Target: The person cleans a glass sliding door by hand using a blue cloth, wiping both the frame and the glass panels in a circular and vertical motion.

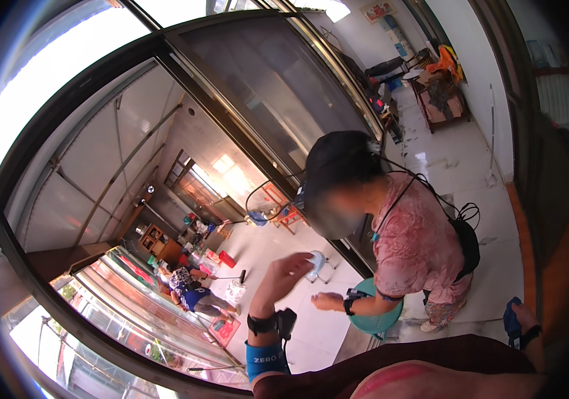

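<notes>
My left hand is raised at the lower middle, its fingers bent and nothing seen in them, with a black device strapped at the wrist and a blue band below. Beyond its fingertips shows a small stool with a pale blue seat. At the lower right, my right hand is closed on a dark blue cloth item. Between my hands stands a co-worker in a pink patterned top and dark cap. That person's hand is near my left forearm, beside a green plastic stool.
A dark-framed sliding glass door stands beside the co-worker. Through the opening, another person holds a long-handled floor tool. Farther in are a red bucket and a wooden chair. A mop leans on the right wall.
</notes>
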